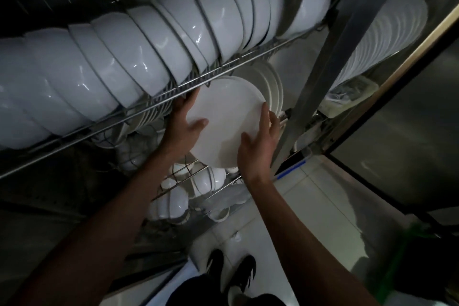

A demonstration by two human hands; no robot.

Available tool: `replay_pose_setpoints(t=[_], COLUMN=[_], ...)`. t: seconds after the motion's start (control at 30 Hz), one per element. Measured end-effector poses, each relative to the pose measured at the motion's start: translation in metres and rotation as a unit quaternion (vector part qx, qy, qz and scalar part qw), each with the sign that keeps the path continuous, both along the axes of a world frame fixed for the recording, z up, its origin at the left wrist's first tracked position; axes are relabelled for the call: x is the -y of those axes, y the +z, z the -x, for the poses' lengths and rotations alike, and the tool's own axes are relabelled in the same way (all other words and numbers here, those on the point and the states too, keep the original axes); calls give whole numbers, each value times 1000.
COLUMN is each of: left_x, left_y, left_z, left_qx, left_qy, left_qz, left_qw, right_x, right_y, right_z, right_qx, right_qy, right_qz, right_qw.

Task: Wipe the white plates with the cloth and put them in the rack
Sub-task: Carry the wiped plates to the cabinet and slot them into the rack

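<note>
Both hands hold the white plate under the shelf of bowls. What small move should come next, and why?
Probably ease the white plate further in, beside the upright plates. The left hand and right hand grip its edges, and its top edge is only just below the wire shelf.

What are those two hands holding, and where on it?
A white plate, held by its rim: left hand on the left edge, right hand on the lower right edge.
</note>
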State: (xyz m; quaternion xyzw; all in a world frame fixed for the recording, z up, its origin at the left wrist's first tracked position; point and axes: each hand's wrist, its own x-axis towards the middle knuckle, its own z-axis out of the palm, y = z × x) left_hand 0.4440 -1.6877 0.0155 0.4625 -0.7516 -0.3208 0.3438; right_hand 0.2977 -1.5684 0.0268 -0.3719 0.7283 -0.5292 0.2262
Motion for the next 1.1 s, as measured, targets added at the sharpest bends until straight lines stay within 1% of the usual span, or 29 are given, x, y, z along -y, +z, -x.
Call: replay_pose_setpoints(t=[0.07, 0.17, 0.3, 0.47, 0.57, 0.67, 0.8, 1.1], left_x=[6, 12, 15, 23, 27, 27, 29, 32], left_y=[-3, -7, -9, -15, -20, -23, -25, -33], left_z=[-3, -4, 0, 3, 5, 8, 11, 7], left_qx=[5, -12, -21, 0, -6, -12, -18, -30], left_qy=[2, -5, 34, 6, 0, -27, -32, -35], left_qz=[-2, 20, 23, 44, 39, 49, 36, 16], left_qw=[1000, 1000, 999, 999, 999, 998, 999, 999], right_x=[6, 14, 21, 27, 26, 26, 25, 27], right_y=[-2, -5, -11, -12, -11, -14, -15, -16], right_z=[-5, -13, -18, -16, -13, -8, -7, -7], right_qx=[-10, -27, -32, -33, -8, 21, -6, -14], right_qy=[-4, -19, -19, -34, -41, -41, -40, -27], right_qz=[11, 19, 28, 24, 20, 3, 0, 31], right_qw=[1000, 999, 999, 999, 999, 999, 999, 999])
